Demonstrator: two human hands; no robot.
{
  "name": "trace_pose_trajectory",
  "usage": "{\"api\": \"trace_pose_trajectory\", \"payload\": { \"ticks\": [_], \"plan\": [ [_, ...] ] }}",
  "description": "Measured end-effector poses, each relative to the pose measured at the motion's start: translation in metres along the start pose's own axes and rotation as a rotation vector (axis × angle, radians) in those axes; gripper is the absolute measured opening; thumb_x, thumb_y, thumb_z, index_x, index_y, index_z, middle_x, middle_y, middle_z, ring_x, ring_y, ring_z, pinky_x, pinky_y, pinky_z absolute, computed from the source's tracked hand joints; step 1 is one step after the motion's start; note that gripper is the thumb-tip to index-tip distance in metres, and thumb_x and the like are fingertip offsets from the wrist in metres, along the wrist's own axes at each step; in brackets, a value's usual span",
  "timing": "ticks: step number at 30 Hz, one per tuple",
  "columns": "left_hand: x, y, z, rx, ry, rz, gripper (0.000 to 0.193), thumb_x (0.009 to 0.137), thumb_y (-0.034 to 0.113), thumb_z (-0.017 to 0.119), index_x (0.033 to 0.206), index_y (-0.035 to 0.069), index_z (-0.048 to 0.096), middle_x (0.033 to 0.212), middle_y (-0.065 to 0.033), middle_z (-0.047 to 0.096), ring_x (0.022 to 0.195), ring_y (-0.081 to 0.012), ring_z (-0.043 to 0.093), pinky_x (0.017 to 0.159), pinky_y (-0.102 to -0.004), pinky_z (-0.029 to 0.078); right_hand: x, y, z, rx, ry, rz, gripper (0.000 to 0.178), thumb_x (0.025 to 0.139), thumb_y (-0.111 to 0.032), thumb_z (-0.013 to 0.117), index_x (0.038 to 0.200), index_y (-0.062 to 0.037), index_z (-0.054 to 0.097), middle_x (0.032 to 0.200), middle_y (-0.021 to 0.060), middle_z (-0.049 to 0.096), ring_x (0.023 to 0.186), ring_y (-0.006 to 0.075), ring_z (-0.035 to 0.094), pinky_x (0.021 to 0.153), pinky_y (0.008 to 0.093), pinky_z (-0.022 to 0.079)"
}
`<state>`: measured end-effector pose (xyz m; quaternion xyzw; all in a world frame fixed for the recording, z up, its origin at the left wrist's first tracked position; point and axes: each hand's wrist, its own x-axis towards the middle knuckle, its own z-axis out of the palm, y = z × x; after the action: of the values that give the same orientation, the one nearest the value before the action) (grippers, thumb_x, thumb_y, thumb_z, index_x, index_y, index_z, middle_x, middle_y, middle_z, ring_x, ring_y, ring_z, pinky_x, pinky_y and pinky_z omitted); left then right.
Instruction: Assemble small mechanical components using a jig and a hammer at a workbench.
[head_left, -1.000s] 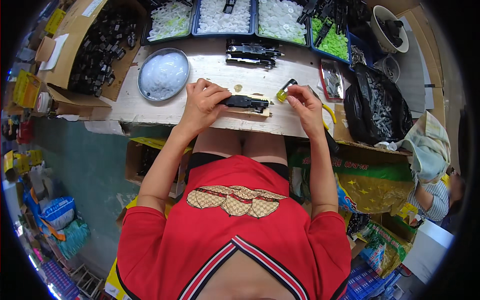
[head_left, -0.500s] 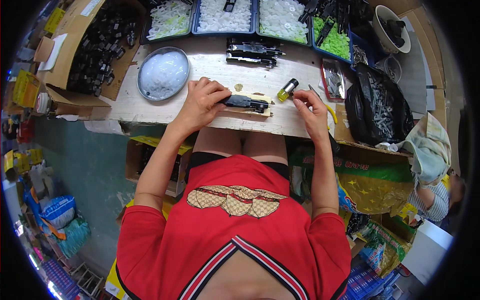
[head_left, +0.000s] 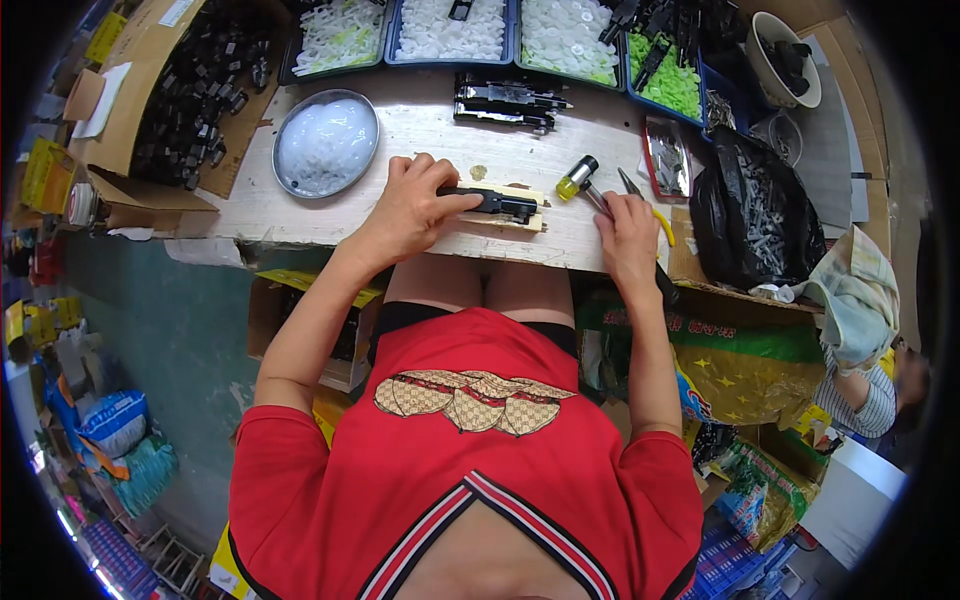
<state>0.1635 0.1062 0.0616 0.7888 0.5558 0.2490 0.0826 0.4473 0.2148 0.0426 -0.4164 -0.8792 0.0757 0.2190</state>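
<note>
My left hand (head_left: 412, 207) is closed on the rear end of a long black plastic part (head_left: 505, 205). This part lies in a pale wooden block (head_left: 528, 222) near the table's front edge. To its right, my right hand (head_left: 630, 235) is closed round the shaft of a small hammer (head_left: 582, 178), which has a yellow face, a metal middle and a black face. The hammer's head rests on or just over the table; my fingers cover part of its shaft. Pliers with yellow grips (head_left: 664, 228) lie beside that hand, partly hidden by it.
A round metal dish (head_left: 372, 160) of whitish gel stands left. Several black assemblies (head_left: 505, 103) lie behind the block. Trays of white and green pieces (head_left: 665, 85) line the back. A carton of black parts (head_left: 195, 110) is left; a black bag of metal pieces (head_left: 715, 200) is right.
My right hand has closed on the hammer's shaft, which it was only beside before. My left hand has shifted slightly, its fingers now extended further along the black part.
</note>
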Motion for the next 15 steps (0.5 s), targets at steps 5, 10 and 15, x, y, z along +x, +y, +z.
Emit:
{"api": "trace_pose_trajectory", "payload": {
  "ticks": [5, 10, 15],
  "plan": [
    [0.002, -0.001, -0.005, 0.053, -0.091, 0.026, 0.045, 0.065, -0.004, 0.055, 0.102, 0.021, 0.064, 0.09, -0.005, 0.049, 0.087, -0.0213, 0.044, 0.075, -0.035, 0.028, 0.006, -0.007, 0.0, 0.023, -0.063, -0.021, 0.021, 0.077, -0.003, 0.056, 0.098, -0.0022, 0.053, 0.086, 0.0131, 0.051, 0.082, 0.0307, 0.05, 0.071, 0.0378, 0.039],
    [0.005, 0.001, -0.01, 0.13, -0.19, 0.025, 0.06, 0.06, -0.007, 0.06, 0.111, 0.025, 0.06, 0.093, -0.0058, 0.049, 0.087, -0.0218, 0.044, 0.076, -0.0338, 0.029, 0.009, -0.061, -0.024, 0.324, -0.133, -0.101, 0.021, 0.083, -0.007, 0.053, 0.104, -0.0048, 0.05, 0.085, 0.0153, 0.054, 0.07, 0.0362, 0.056, 0.058, 0.0426, 0.044],
    [0.009, 0.002, -0.011, 0.168, -0.228, 0.039, 0.057, 0.063, -0.007, 0.056, 0.111, 0.025, 0.06, 0.092, -0.0065, 0.048, 0.088, -0.0224, 0.043, 0.074, -0.034, 0.029, 0.008, -0.074, -0.018, 0.083, -0.273, -0.086, 0.021, 0.089, -0.022, 0.047, 0.101, -0.0057, 0.049, 0.078, 0.0153, 0.059, 0.062, 0.0355, 0.058, 0.051, 0.0431, 0.045]
  ]
}}
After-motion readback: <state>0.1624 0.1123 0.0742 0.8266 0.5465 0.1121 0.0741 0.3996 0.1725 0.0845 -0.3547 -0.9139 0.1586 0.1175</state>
